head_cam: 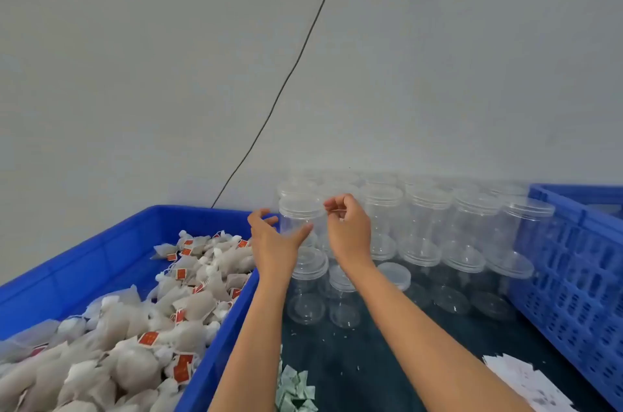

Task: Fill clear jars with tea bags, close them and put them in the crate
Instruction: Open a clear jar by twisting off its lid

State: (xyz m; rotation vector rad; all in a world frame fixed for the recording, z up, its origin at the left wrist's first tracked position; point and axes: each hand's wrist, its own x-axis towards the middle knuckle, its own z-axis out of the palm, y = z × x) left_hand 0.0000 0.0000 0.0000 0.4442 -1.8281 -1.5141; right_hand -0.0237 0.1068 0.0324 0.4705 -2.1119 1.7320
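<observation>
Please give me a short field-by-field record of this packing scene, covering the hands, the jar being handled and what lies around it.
left hand: left hand grips the side of the top jar
right hand: right hand curls at that jar's lid rim
jar state: clear, empty, lid on, on a stack
other jars: stacked empty jars in rows against the wall
tea bags: heaped in the blue tub at left
crate: slatted blue crate at right
table: dark surface with green sachets and white paper slips
</observation>
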